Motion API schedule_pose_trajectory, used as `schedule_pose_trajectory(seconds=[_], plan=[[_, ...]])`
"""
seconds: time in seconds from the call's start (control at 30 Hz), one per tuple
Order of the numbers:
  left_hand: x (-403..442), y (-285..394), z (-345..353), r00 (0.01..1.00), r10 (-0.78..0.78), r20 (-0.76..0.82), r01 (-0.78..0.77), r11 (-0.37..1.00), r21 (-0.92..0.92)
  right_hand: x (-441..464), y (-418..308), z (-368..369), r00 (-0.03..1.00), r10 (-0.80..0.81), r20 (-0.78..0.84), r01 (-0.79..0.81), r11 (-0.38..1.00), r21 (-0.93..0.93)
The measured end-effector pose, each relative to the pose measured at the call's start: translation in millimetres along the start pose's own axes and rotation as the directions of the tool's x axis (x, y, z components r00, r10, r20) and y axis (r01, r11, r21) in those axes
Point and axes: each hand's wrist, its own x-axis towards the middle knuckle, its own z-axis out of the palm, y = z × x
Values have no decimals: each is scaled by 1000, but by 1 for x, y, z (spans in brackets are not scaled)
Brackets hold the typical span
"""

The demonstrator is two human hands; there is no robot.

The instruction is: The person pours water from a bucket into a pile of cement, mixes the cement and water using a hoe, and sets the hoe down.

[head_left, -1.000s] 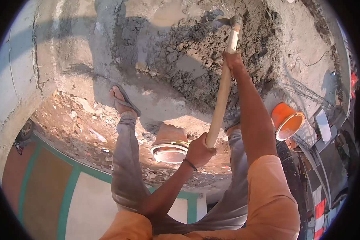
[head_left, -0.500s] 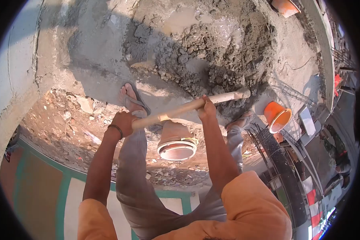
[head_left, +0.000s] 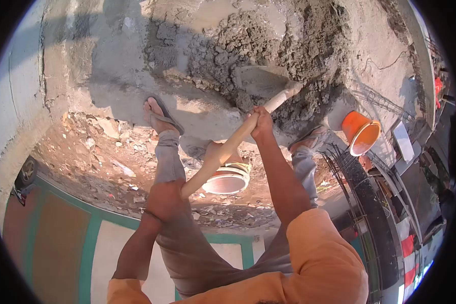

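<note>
My left hand [head_left: 167,198] is wrapped round the near end of a hoe's wooden handle [head_left: 214,161], low by my left knee. Farther up the same handle, my right hand [head_left: 261,122] is closed as well. The handle slants up and to the right to a mortar-smeared end. Beside that end the flat grey hoe blade [head_left: 262,80] shows against a heap of wet mortar [head_left: 248,38], its lower edge partly buried or hidden. Lumpy mortar lies around the blade, with a wet pool at the top.
My sandalled feet [head_left: 159,115] stand apart at the mortar's near edge. Between my legs is a bucket [head_left: 226,183], partly behind the handle. An orange bucket [head_left: 353,126] leans at the right, near wire mesh [head_left: 380,101] and steel bars [head_left: 339,167]. Rubble [head_left: 106,162] covers the lower ground.
My left hand has come down and right with the handle's near end, so the handle slants more steeply. The handle's far end rose and shifted left, and the blade now shows.
</note>
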Motion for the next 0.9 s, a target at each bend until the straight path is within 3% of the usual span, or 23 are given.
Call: schedule_pose_trajectory(seconds=[0.03,0.07,0.17,0.27,0.37,0.4,0.47,0.5,0.6,0.67,0.73,0.77,0.8,0.9], plan=[[15,52,14,994,-105,28,107,988,-111,38,-38,2,993,115,16,-112,985,-131],[22,94,27,989,-143,23,144,953,-265,57,-72,17,999,22,-26,-27,982,-185],[33,163,99,994,-70,-85,6,806,-592,34,-138,49,973,-161,167,224,835,-502],[37,187,162,976,-143,-164,-35,640,-767,-26,-177,65,917,-292,272,398,696,-597],[-7,187,139,993,-114,15,96,750,-654,-103,-191,68,884,-327,334,462,719,-519],[-41,182,130,995,-99,35,99,776,-623,-124,-179,59,897,-307,319,429,783,-452],[-108,168,115,969,-211,126,246,827,-506,-165,-147,35,931,-244,273,333,874,-354],[-126,163,97,975,-190,111,220,850,-479,-168,-130,24,948,-200,247,276,903,-329],[-112,165,50,967,-189,173,247,869,-429,-115,-92,9,989,-51,136,89,953,-290],[-13,168,34,929,-268,254,346,873,-343,11,-79,3,994,108,26,-88,909,-406],[31,190,15,960,-155,235,245,871,-427,60,-100,22,1000,-14,13,18,921,-389],[37,195,18,972,-112,205,203,841,-501,60,-120,32,999,30,41,-7,878,-478],[23,200,23,968,-111,224,215,830,-515,45,-133,38,996,-27,88,69,848,-525],[49,180,48,994,-2,111,57,867,-495,40,-162,31,985,-163,53,168,859,-483]])
